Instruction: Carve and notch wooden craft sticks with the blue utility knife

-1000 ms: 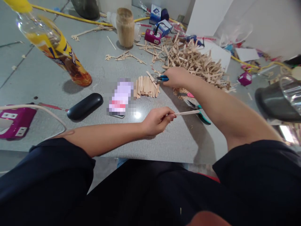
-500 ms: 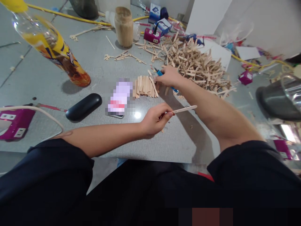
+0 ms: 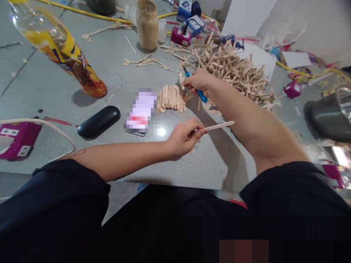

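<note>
My left hand (image 3: 183,138) pinches one end of a pale wooden craft stick (image 3: 219,126), which points right just above the grey table (image 3: 115,76). My right hand (image 3: 201,82) is closed around a blue-handled cutter (image 3: 200,93) held over a small row of cut stick pieces (image 3: 171,98). A big heap of wooden sticks (image 3: 233,71) lies just beyond the right hand. A phone (image 3: 141,111) lies flat left of the cut pieces.
A tilted yellow bottle (image 3: 63,51) stands at the left, a black case (image 3: 98,122) near the phone, and a purple power strip (image 3: 16,138) with a white cable at the left edge. A tan jar (image 3: 147,23) and small boxes sit at the back, a metal pot (image 3: 326,117) at right.
My right hand has lifted the blue-handled cutter from the table and brought it left over the cut pieces. My left hand keeps the stick, nearly still.
</note>
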`<action>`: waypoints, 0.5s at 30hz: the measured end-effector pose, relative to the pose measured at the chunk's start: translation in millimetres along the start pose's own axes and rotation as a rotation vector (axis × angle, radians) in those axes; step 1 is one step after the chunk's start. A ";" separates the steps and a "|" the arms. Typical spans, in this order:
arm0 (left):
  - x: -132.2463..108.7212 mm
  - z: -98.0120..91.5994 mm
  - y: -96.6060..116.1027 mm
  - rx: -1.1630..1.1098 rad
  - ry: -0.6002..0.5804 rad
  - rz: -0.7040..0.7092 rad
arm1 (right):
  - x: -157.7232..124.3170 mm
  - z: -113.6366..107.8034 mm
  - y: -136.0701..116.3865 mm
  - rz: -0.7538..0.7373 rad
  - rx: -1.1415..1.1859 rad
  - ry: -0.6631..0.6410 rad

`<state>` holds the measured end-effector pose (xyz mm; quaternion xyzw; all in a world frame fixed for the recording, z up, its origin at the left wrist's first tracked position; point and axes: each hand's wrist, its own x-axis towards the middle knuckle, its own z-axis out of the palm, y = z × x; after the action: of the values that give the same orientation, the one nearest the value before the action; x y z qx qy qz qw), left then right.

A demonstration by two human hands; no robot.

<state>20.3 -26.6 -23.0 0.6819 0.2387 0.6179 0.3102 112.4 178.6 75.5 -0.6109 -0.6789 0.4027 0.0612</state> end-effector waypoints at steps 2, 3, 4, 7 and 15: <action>0.1 -1.0 1.2 0.000 -0.015 0.019 | -10.8 -3.3 4.6 -0.017 0.030 -0.031; 0.3 -1.7 1.7 0.000 -0.020 0.032 | -17.6 -4.2 7.7 -0.026 0.034 -0.053; 0.5 -2.3 1.9 0.002 -0.021 0.045 | -25.0 -4.8 11.8 -0.033 0.026 -0.072; 1.5 -3.0 1.1 0.012 0.007 0.061 | -46.0 -8.1 32.9 -0.078 -0.060 0.019; 2.0 -2.8 -1.8 0.038 0.024 0.011 | -64.2 -9.5 90.2 -0.018 -0.139 0.207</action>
<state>17.9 -23.5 -22.8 0.6815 0.2506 0.6230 0.2910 204.1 120.3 52.1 -0.6459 -0.7006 0.2891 0.0919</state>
